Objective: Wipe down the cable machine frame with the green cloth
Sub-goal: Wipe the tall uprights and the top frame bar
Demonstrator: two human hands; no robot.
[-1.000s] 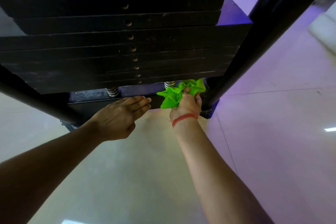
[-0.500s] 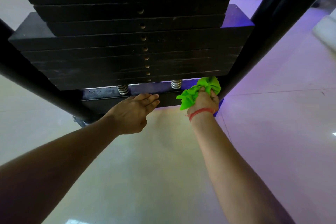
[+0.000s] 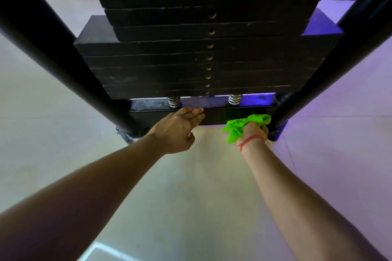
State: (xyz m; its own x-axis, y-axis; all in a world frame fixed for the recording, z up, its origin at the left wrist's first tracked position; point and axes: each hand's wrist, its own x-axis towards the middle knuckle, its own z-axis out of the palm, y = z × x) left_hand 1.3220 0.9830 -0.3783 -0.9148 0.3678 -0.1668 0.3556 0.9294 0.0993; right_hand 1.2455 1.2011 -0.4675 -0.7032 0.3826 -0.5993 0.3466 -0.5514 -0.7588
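The weight stack point(image 3: 209, 48), a tall pile of black plates, fills the middle of the cable machine frame point(image 3: 212, 115) and serves here as the landmark. Two black uprights point(image 3: 63, 53) slant down on either side of the stack to meet a low crossbar running beneath it, with two steel springs point(image 3: 235, 99) seated between stack and bar. Below the stack's left half, the left hand point(image 3: 177, 128) lies flat with straight fingers against the bar's front face, holding nothing, probably to steady the person while leaning in. Below the stack's right corner, the right hand point(image 3: 253, 131) clenches the bunched green cloth point(image 3: 247, 124) and presses it to the bar just beside the right upright's foot, seemingly working dirt out of that joint. A red thread point(image 3: 250, 141) circles that wrist.
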